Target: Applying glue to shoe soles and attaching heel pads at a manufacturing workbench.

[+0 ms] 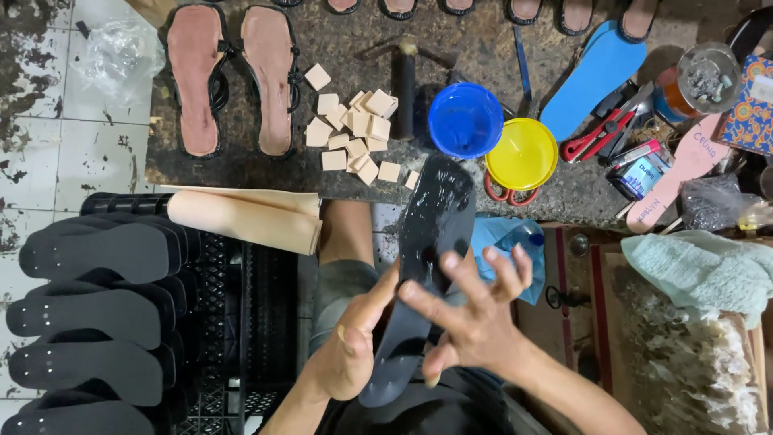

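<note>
A long black shoe sole (431,234) with a glossy wet surface lies slanted across the middle of the view. My left hand (354,342) grips its lower part from the left, thumb up along the edge. My right hand (471,310) rests on the sole's middle with fingers spread, fingertips touching the shiny surface. The sole's heel end is partly hidden under my hands. Its toe end reaches up to the blue bowl (465,120) and the yellow bowl (522,153) on the worktable.
A pair of sandals (233,76) and several tan blocks (354,129) lie on the dark worktable (451,56). Black soles (93,322) are stacked on a crate at left, beside a rolled tan sheet (241,219). Tools, a blue insole (592,72) and cloth (696,270) sit right.
</note>
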